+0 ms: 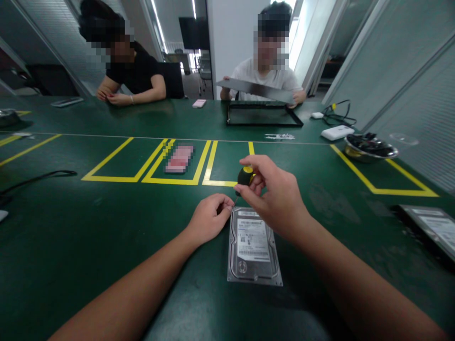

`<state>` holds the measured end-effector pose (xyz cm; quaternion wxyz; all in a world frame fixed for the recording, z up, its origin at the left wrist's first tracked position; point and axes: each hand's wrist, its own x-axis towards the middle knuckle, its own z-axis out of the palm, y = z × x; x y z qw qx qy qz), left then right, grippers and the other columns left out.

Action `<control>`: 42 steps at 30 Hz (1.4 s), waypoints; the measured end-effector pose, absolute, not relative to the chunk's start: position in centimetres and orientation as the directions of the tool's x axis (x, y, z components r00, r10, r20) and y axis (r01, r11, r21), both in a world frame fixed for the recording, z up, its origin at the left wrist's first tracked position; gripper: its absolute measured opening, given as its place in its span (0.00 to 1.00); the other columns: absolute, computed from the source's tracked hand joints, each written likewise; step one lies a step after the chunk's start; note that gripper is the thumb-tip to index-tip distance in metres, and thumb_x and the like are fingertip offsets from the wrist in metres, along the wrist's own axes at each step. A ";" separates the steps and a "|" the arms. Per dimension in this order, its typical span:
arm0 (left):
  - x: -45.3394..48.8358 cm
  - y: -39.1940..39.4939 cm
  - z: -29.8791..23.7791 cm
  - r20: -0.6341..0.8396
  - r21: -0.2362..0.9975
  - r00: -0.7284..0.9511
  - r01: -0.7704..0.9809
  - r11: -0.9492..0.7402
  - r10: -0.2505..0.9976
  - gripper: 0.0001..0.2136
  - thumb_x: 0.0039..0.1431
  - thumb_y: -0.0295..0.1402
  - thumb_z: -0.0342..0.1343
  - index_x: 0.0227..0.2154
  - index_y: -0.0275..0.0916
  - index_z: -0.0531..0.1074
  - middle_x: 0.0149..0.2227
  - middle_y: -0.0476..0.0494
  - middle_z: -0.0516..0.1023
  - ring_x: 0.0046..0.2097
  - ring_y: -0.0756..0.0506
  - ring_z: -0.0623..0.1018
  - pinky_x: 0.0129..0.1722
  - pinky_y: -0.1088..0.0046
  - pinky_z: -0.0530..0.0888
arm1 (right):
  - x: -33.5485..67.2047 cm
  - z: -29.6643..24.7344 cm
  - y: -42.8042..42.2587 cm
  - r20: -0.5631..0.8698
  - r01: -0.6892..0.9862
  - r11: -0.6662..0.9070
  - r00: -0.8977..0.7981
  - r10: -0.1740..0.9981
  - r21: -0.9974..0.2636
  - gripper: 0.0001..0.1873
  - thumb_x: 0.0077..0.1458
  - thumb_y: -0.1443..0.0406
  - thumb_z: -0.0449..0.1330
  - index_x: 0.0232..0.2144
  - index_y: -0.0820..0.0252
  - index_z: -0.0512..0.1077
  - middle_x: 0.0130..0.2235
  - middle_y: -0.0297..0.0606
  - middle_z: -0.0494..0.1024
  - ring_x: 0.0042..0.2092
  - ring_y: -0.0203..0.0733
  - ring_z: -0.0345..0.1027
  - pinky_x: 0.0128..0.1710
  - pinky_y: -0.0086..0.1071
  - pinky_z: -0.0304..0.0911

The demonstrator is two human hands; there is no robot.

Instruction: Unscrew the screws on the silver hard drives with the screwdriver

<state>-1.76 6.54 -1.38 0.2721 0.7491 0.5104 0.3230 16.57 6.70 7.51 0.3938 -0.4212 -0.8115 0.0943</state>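
A small screwdriver [245, 176] with a black and yellow handle is grasped by the right hand [275, 196]; the handle is held between the thumb and the curled fingers, and the tool is tilted down toward the left hand [209, 219]. The left hand is closed loosely, and the thin metal shaft is pinched near its tip between the thumb and forefinger. The tip is placed at the far left corner of a hard drive [253, 246], which lies flat, label up, on the green table [106, 237], directly under the right hand and just beside the left one, extending back between the two forearms. A second drive [432, 227] is seen well apart to the right of the right hand. Beyond the hands, yellow lines are marked on the table, and a metal bowl [369, 148] stands far to the right. Across the table, a flat grey panel [254, 89] is held by another person over a black frame [263, 115].
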 end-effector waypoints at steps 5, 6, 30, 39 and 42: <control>-1.8 6.5 -1.6 0.214 0.752 0.270 0.568 -0.335 0.939 0.03 0.59 0.28 0.54 0.31 0.38 0.71 0.30 0.50 0.74 0.33 0.48 0.73 0.36 0.71 0.67 | 16.6 8.3 6.7 0.594 0.578 0.693 -0.395 0.701 -0.432 0.17 0.58 0.65 0.61 0.50 0.61 0.73 0.41 0.39 0.77 0.33 0.36 0.68 0.35 0.32 0.64; -1.8 6.5 -1.6 0.215 0.755 0.268 0.564 -0.334 0.939 0.03 0.59 0.28 0.53 0.31 0.38 0.71 0.30 0.50 0.73 0.33 0.48 0.73 0.36 0.71 0.67 | 16.6 8.5 6.7 0.613 0.574 0.700 -0.387 0.689 -0.424 0.16 0.59 0.63 0.61 0.49 0.62 0.74 0.41 0.40 0.76 0.33 0.36 0.68 0.35 0.32 0.64; -1.6 6.5 -1.6 0.209 0.748 0.251 0.582 -0.319 0.945 0.03 0.58 0.27 0.52 0.29 0.39 0.68 0.29 0.51 0.72 0.33 0.48 0.71 0.34 0.72 0.64 | 16.2 11.2 7.5 0.535 0.540 0.768 -0.559 0.633 -0.344 0.05 0.59 0.68 0.60 0.37 0.63 0.75 0.35 0.34 0.79 0.37 0.35 0.71 0.38 0.28 0.61; -1.6 6.5 -1.6 0.200 0.748 0.246 0.587 -0.310 0.948 0.02 0.56 0.30 0.56 0.31 0.39 0.68 0.29 0.52 0.70 0.32 0.48 0.71 0.34 0.72 0.65 | 15.9 10.9 7.6 0.579 0.591 0.761 -0.533 0.617 -0.268 0.07 0.60 0.71 0.56 0.39 0.64 0.73 0.39 0.41 0.77 0.41 0.41 0.68 0.42 0.34 0.62; -1.6 6.5 -1.6 0.203 0.743 0.249 0.590 -0.315 0.947 0.03 0.57 0.31 0.56 0.29 0.39 0.68 0.29 0.52 0.69 0.32 0.48 0.70 0.34 0.71 0.64 | 16.1 10.7 7.6 0.588 0.598 0.751 -0.512 0.626 -0.279 0.11 0.57 0.72 0.57 0.43 0.65 0.73 0.41 0.41 0.79 0.41 0.41 0.71 0.43 0.34 0.63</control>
